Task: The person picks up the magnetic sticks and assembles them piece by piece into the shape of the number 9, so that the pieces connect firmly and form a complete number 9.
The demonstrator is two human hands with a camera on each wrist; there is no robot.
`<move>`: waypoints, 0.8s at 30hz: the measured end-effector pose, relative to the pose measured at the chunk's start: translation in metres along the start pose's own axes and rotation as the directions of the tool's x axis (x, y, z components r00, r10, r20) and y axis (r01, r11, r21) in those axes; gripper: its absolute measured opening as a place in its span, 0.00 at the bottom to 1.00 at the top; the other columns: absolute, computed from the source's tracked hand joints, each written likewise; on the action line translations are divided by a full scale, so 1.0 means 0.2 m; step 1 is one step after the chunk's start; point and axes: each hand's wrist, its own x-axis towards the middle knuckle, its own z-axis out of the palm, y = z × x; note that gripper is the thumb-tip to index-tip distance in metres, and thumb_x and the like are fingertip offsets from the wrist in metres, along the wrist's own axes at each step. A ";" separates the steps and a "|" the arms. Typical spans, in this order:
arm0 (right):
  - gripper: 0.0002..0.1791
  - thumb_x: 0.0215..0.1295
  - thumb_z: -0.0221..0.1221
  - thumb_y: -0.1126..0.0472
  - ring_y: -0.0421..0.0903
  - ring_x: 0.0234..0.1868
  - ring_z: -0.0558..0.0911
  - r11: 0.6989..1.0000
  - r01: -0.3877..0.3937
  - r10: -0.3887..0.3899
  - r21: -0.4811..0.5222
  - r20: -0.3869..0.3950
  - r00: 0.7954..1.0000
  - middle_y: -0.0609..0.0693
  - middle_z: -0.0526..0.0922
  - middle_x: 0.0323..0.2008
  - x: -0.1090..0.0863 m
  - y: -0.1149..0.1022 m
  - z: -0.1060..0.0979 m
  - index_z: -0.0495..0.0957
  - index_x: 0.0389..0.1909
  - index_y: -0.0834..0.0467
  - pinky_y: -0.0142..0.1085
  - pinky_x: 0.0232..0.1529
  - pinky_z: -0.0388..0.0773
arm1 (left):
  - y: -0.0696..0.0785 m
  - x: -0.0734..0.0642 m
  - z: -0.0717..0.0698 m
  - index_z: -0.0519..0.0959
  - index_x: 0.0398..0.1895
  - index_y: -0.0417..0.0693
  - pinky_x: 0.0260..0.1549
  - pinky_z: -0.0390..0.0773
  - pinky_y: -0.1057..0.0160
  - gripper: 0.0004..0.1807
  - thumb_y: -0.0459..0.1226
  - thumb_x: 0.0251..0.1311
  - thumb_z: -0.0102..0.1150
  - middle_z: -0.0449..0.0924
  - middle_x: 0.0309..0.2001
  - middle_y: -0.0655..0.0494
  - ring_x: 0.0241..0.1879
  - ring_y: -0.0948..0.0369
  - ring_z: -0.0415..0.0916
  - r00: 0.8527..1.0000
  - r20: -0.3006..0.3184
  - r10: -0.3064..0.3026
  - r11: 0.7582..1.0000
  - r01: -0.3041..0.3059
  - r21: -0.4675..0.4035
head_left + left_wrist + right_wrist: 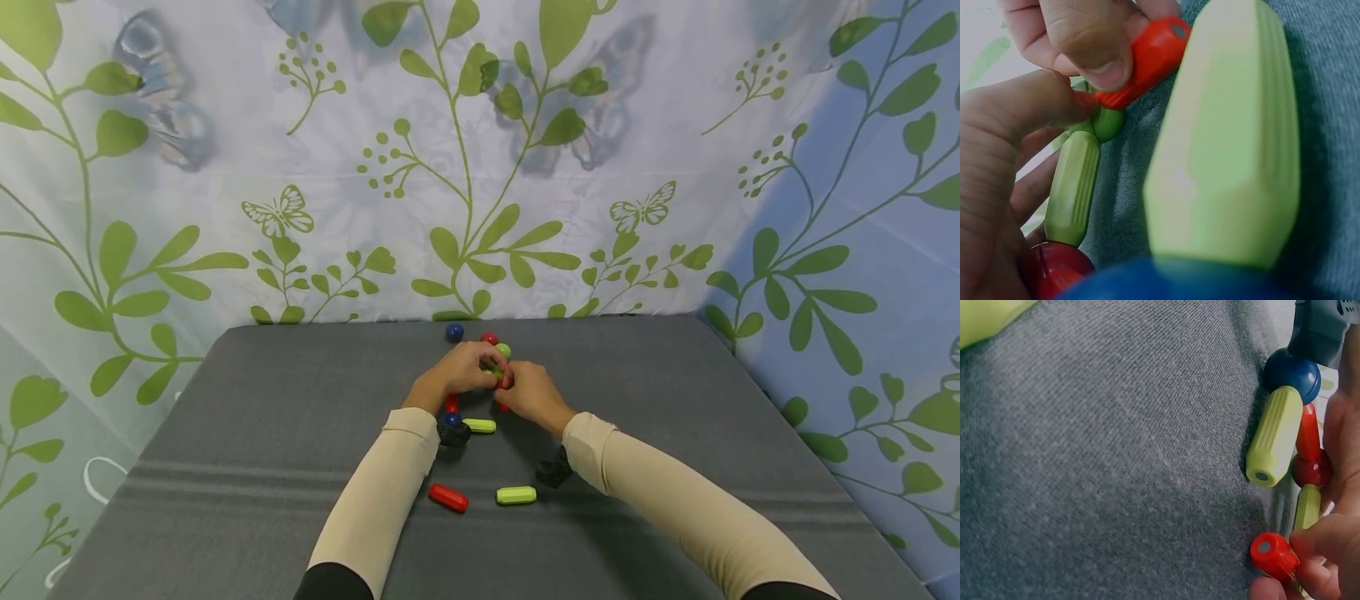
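Soft even light, blurred wrist close-ups, edge distortion

It looked like a makeshift home play or recording corner. A grey fabric-covered table (225,467) stood against a hung curtain (675,125) printed with green leaves and butterflies. Colourful toy rods (516,495) and balls (454,332) lay on it.

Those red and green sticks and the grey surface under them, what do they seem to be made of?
Red stick and green stick: probably moulded plastic, smooth with a soft sheen, faceted sides and a recessed end. Grey surface: woven fabric, matt, its fine ribbed weave plainly visible; what lies beneath cannot be told.
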 end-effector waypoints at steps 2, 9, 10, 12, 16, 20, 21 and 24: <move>0.11 0.62 0.69 0.63 0.45 0.22 0.75 1.000 -0.002 0.002 -0.003 0.001 1.000 0.47 0.77 0.22 0.00 0.00 -0.01 0.76 0.26 0.55 0.37 0.25 0.70 | 0.00 0.00 0.00 0.86 0.42 0.50 0.41 0.80 0.64 0.09 0.29 0.60 0.70 0.85 0.44 0.58 0.46 0.59 0.80 1.000 -0.001 0.009 1.000 -0.009 0.005; 0.09 0.63 0.67 0.64 0.45 0.22 0.75 1.000 0.018 -0.018 0.013 0.018 1.000 0.47 0.77 0.22 -0.01 0.01 -0.04 0.77 0.27 0.56 0.37 0.25 0.70 | 0.03 -0.02 -0.02 0.87 0.41 0.50 0.43 0.79 0.62 0.08 0.31 0.60 0.70 0.83 0.46 0.59 0.46 0.56 0.79 0.998 -0.027 0.057 0.997 -0.056 0.045; 0.09 0.63 0.67 0.65 0.45 0.21 0.75 1.000 0.027 -0.027 0.016 0.020 0.999 0.47 0.77 0.23 -0.01 0.01 -0.04 0.77 0.27 0.56 0.37 0.24 0.70 | 0.04 -0.03 -0.03 0.87 0.41 0.50 0.44 0.79 0.60 0.08 0.32 0.61 0.70 0.83 0.46 0.59 0.46 0.55 0.79 0.997 -0.037 0.065 0.996 -0.063 0.057; 0.08 0.63 0.67 0.64 0.45 0.22 0.74 0.999 0.037 -0.037 0.015 0.020 0.999 0.47 0.77 0.23 0.00 0.01 -0.06 0.77 0.27 0.56 0.37 0.24 0.71 | 0.05 -0.05 -0.06 0.86 0.42 0.48 0.48 0.79 0.56 0.08 0.32 0.61 0.70 0.83 0.47 0.57 0.48 0.53 0.79 0.995 -0.058 0.087 0.994 -0.082 0.070; 0.08 0.63 0.67 0.64 0.45 0.22 0.74 0.999 0.052 -0.052 0.005 -0.008 0.999 0.47 0.78 0.23 0.02 0.03 -0.11 0.78 0.28 0.57 0.37 0.25 0.72 | 0.10 -0.10 -0.12 0.85 0.43 0.42 0.54 0.77 0.47 0.09 0.31 0.61 0.70 0.82 0.49 0.54 0.51 0.51 0.78 0.988 -0.081 0.133 0.989 -0.127 0.077; 0.06 0.64 0.66 0.65 0.46 0.25 0.77 0.992 0.124 -0.124 -0.006 -0.011 0.992 0.49 0.80 0.26 0.06 0.06 -0.16 0.78 0.30 0.58 0.40 0.29 0.76 | 0.13 -0.14 -0.15 0.85 0.46 0.40 0.53 0.76 0.44 0.10 0.32 0.62 0.70 0.82 0.49 0.54 0.51 0.49 0.78 0.987 -0.085 0.139 0.989 -0.133 0.070; 0.05 0.64 0.66 0.65 0.47 0.27 0.78 0.988 0.157 -0.157 -0.012 -0.006 0.988 0.49 0.80 0.29 0.08 0.07 -0.17 0.79 0.32 0.59 0.41 0.31 0.77 | 0.13 -0.15 -0.15 0.84 0.46 0.40 0.53 0.76 0.44 0.11 0.32 0.62 0.70 0.82 0.48 0.54 0.50 0.48 0.78 0.987 -0.085 0.140 0.989 -0.134 0.068; 0.04 0.65 0.64 0.67 0.50 0.36 0.81 0.962 0.272 -0.272 -0.026 0.015 0.962 0.53 0.81 0.37 0.14 0.12 -0.20 0.80 0.39 0.62 0.45 0.38 0.80 | 0.14 -0.18 -0.14 0.84 0.45 0.40 0.51 0.77 0.44 0.10 0.32 0.62 0.70 0.82 0.46 0.55 0.49 0.47 0.79 0.985 -0.080 0.154 0.987 -0.150 0.057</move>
